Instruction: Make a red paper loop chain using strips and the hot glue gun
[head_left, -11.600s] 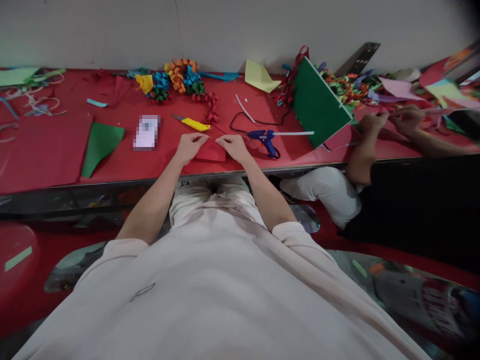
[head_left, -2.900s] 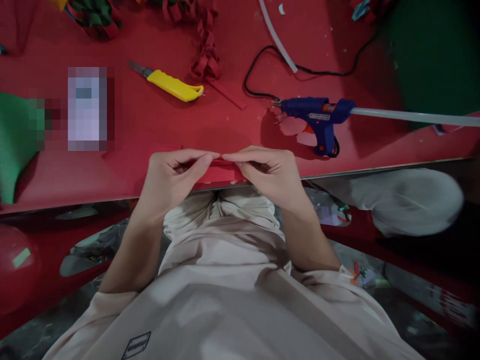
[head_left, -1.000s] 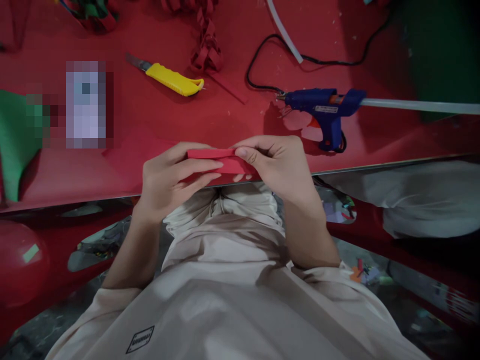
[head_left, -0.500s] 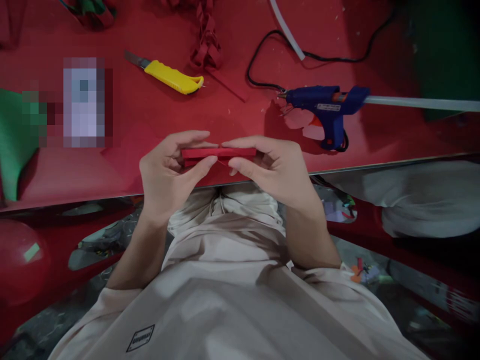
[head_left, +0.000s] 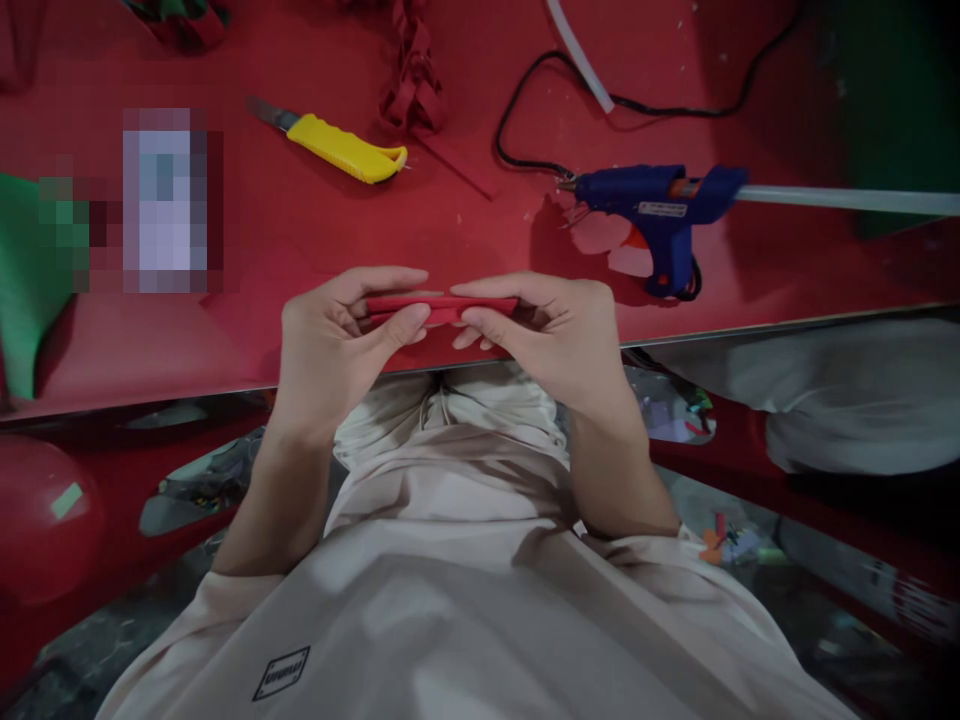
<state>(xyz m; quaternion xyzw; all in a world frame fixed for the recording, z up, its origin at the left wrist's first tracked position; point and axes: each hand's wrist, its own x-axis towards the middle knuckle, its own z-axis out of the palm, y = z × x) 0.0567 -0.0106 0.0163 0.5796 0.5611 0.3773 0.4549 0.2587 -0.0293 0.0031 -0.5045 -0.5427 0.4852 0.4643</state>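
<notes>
A narrow folded red strip [head_left: 442,303], paper or thin foam by its look, is stretched level between my hands above the table's front edge. My left hand [head_left: 334,330] pinches its left half, thumb on the near side and fingers behind. On the right half, my right hand [head_left: 559,325] grips the same way, its thumb close to the strip's middle. The fingers partly hide both ends. To the right of my right hand lies a blue glue gun [head_left: 664,200] with a long white glue stick [head_left: 840,201] in its back.
A yellow utility knife [head_left: 341,148], blade out, lies on the red table [head_left: 465,235]. Behind it sits a curled red paper chain [head_left: 412,90]. The gun's black cord [head_left: 517,100] loops back past a loose glue stick [head_left: 581,55]. Green sheet material [head_left: 26,280] is at left.
The strip looks thinner, with its lower layer pressed up against the upper one. My thumbs have shifted slightly, and more fingertips show beneath the strip.
</notes>
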